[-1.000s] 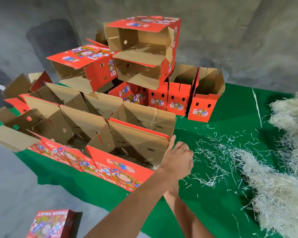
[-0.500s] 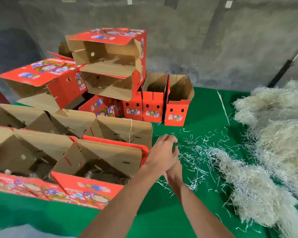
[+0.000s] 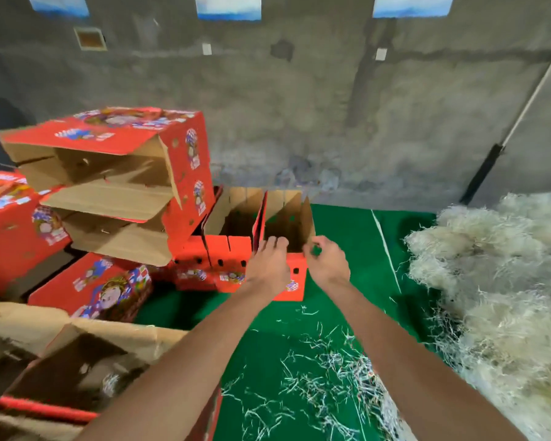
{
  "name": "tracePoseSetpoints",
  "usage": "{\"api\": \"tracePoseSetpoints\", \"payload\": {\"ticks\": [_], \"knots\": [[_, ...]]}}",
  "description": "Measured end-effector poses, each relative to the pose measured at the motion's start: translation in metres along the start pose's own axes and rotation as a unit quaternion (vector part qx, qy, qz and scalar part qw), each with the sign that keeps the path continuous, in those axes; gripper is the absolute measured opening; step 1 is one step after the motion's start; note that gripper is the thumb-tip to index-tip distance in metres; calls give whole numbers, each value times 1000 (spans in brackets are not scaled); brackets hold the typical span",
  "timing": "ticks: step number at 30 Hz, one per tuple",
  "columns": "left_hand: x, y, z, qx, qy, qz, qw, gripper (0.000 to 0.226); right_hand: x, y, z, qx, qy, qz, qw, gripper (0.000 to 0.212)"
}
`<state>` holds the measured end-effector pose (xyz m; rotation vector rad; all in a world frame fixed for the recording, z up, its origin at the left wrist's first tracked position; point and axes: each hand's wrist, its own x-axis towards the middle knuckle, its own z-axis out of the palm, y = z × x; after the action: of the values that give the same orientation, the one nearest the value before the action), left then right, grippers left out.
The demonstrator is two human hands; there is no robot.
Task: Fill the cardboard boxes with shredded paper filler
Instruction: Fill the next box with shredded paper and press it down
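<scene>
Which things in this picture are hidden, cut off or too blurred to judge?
Head view only:
- Floor of the rightmost box: hidden by its front wall and both hands, left hand, right hand.
- Near box contents: dark, blurred.
- Shredded paper pile: cut by the right edge.
- Box prints: blurred.

Bare green cloth (image 3: 341, 237) lies open right of the small red box (image 3: 295, 275), a clear lane running back to the wall (image 3: 299, 122). Further right the shredded paper heap (image 3: 497, 281) banks up high. On the left, stacked red boxes (image 3: 115, 186) wall things off. Nearer, loose shreds (image 3: 315, 377) litter the cloth, and open cartons (image 3: 77, 361) crowd the near-left corner.
</scene>
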<state>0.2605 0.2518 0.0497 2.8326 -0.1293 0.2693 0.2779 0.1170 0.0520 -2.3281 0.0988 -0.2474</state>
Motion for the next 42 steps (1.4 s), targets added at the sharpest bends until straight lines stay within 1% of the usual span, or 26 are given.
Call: {"api": "tracePoseSetpoints", "payload": {"ticks": [1,3,5,9,12,14,16,18,20,21,22,24,25,27,28,29,30,31,33,34,35,36,38,39,40,42], "knots": [[19,1,7,9,-9,5,1000,49,17,6,4,-16,-21,-9,1000,24],[50,3,21,21,-42,15,999,57,55,21,13,-36,-27,10,999,27],[70,5,33,28,-81,16,996,60,76,30,23,-38,-53,6,998,28],[98,3,62,72,-124,14,990,46,100,48,44,-45,-79,-6,996,27],[100,-3,76,86,-139,14,986,34,108,52,55,-50,-65,-4,997,22],[102,-6,79,91,-147,20,985,32,108,57,56,-45,-42,11,998,15],[102,-7,79,91,-148,27,984,30,106,63,54,-39,-28,28,998,22],[98,-6,77,70,-148,33,986,25,101,70,47,-33,-20,37,999,24],[91,-4,73,36,-159,43,986,20,92,76,41,-27,-8,42,999,19],[86,-1,70,16,-179,50,982,20,84,78,36,-15,-3,48,999,18],[81,2,67,-5,-209,57,976,20,76,81,32,-1,1,55,998,24],[72,8,61,-52,-283,59,956,15,57,87,22,6,-7,70,998,53],[68,11,58,-80,-308,51,947,15,47,90,17,-3,-21,78,997,59],[61,18,51,-164,-327,7,931,23,28,95,6,18,-56,97,994,52],[57,22,49,-220,-340,-32,914,27,17,97,0,49,-74,107,990,45],[54,27,48,-277,-356,-76,889,31,7,98,-7,79,-94,118,985,40],[51,32,49,-324,-365,-115,865,39,-4,98,-12,106,-115,127,979,38],[46,38,50,-350,-362,-139,853,50,-16,98,-17,126,-138,134,973,35],[34,54,53,-362,-344,-153,853,82,-39,96,-24,164,-179,142,960,31],[28,63,54,-363,-342,-157,852,93,-51,95,-28,186,-196,143,952,29],[21,70,58,-365,-344,-162,850,94,-62,96,-31,209,-210,142,944,28],[14,77,63,-364,-344,-166,849,84,-72,97,-34,231,-223,139,937,26],[0,86,69,-344,-338,-163,861,45,-89,105,-41,269,-233,130,925,18],[-8,90,71,-335,-334,-157,867,29,-95,112,-45,281,-227,134,923,17],[-14,94,71,-330,-329,-148,873,21,-97,120,-48,279,-209,141,927,22],[-26,98,65,-307,-334,-111,884,20,-95,137,-50,248,-146,159,944,27]]}}
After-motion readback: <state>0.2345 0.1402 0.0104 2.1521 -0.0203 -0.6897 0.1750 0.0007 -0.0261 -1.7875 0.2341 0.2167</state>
